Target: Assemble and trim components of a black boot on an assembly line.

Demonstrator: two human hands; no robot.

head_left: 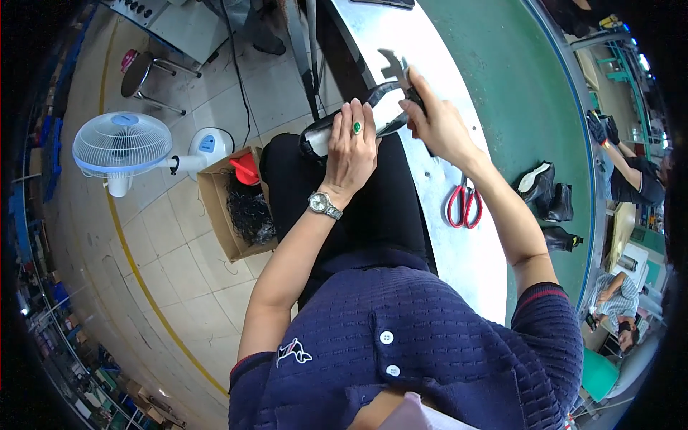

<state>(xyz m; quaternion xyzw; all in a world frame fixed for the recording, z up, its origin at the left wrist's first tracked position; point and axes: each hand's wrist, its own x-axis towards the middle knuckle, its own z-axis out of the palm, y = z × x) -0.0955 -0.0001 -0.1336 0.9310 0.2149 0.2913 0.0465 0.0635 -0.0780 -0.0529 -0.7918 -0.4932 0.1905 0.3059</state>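
A black shoe (388, 107) lies across my lap with its pale underside turned up, against the edge of the metal bench. My left hand (350, 158) is laid over its middle and holds it, fingers stretched across the sole and close together; the thumb is hidden. In my right hand (441, 132) are lasting pliers (393, 67) with a dark handle, the fingers wrapped round it. Their metal head points up and away from me, above the far end of the shoe. Red-handled scissors (465, 206) lie on the bench below my right forearm.
The metal bench (459, 269) runs along my right. Beyond it, black shoes (548, 190) stand on a green surface (494, 86). At my left are a cardboard box (215, 215) with black scraps and a red piece, a fan (123, 147) and a stool (136, 75). Other people work at far right.
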